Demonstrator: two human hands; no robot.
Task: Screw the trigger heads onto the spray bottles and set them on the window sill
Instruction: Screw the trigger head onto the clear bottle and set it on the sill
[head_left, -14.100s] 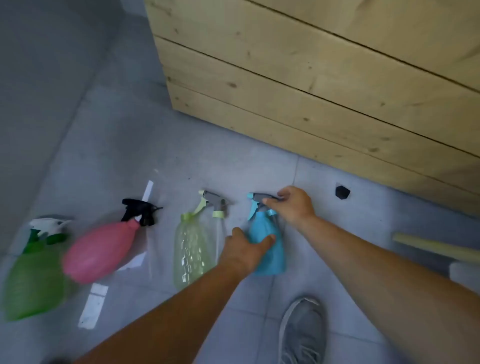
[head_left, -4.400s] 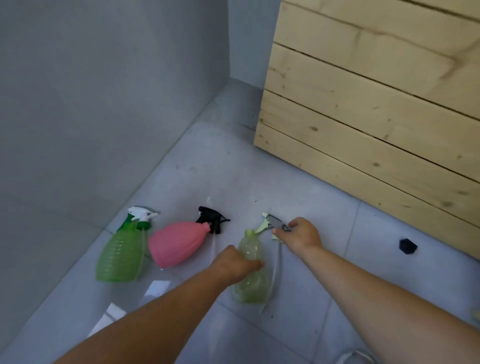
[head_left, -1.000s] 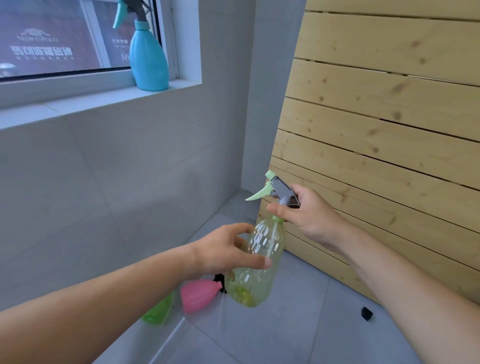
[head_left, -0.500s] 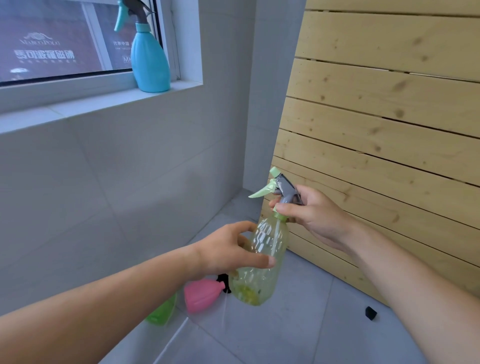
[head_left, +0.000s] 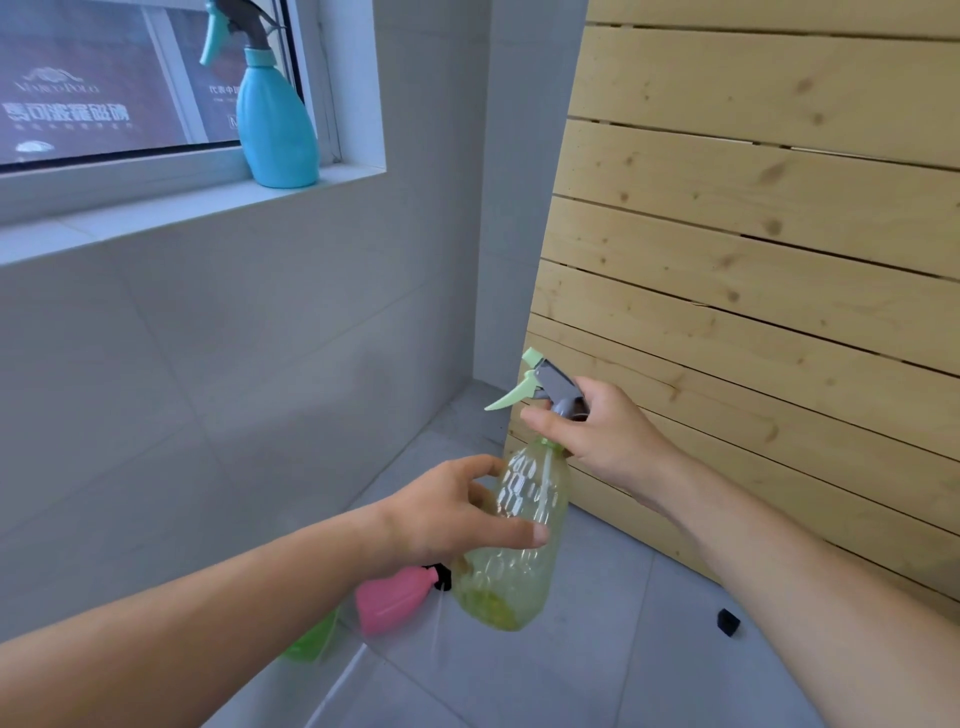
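Note:
I hold a clear pale-green spray bottle (head_left: 519, 561) in the air at centre frame. My left hand (head_left: 447, 512) wraps its body. My right hand (head_left: 602, 431) grips the neck, just under the grey trigger head with a mint lever (head_left: 545, 382) that sits on the bottle. A blue spray bottle (head_left: 275, 119) with its trigger head on stands upright on the window sill (head_left: 171, 208), upper left. On the floor below, a pink bottle (head_left: 392, 597) lies on its side, and a green bottle (head_left: 311, 642) shows partly behind my left forearm.
A wall of pale wooden planks (head_left: 753, 260) fills the right side. Grey tiled wall runs under the sill into a corner. A small black piece (head_left: 727, 622) lies on the grey floor tiles near the planks.
My right hand has shifted its grip slightly at the trigger head's collar and the bottle has tilted a little. My view has edged to the right.

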